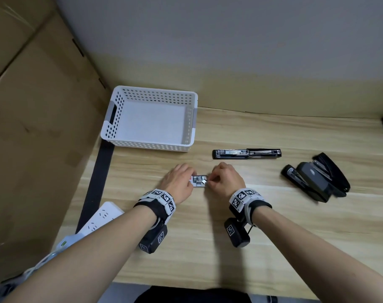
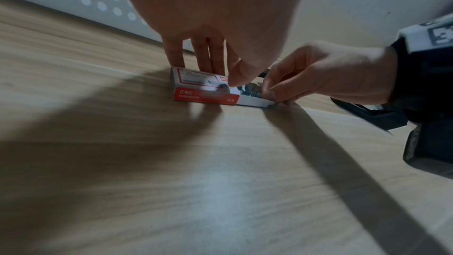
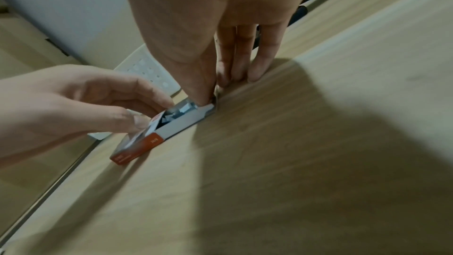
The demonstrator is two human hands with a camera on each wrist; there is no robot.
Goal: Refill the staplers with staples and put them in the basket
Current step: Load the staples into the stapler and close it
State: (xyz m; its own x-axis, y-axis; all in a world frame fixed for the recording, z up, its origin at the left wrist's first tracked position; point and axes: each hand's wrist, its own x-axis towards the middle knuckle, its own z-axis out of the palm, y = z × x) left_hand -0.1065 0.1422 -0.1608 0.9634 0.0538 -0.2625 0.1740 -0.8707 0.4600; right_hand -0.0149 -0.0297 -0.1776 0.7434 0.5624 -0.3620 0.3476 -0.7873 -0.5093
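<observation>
Wooden desk (image 1: pixel 230 248) against a pale wall, cardboard at the left, with a white perforated basket (image 1: pixel 150 142) at the back left holding nothing. At the desk's middle the left hand (image 1: pixel 179 184) grips the red-and-white sleeve of a small staple box (image 2: pixel 203 90), fingers curled over it, while the right hand (image 1: pixel 224 180) pinches the end of its slid-out tray (image 3: pixel 186 117), where silvery staples (image 1: pixel 198 181) show. One stapler (image 1: pixel 247 154) lies opened flat just behind the hands, two more black staplers (image 1: pixel 316 178) are piled at the right, and a white power strip (image 1: pixel 98 217) sits at the left edge.
</observation>
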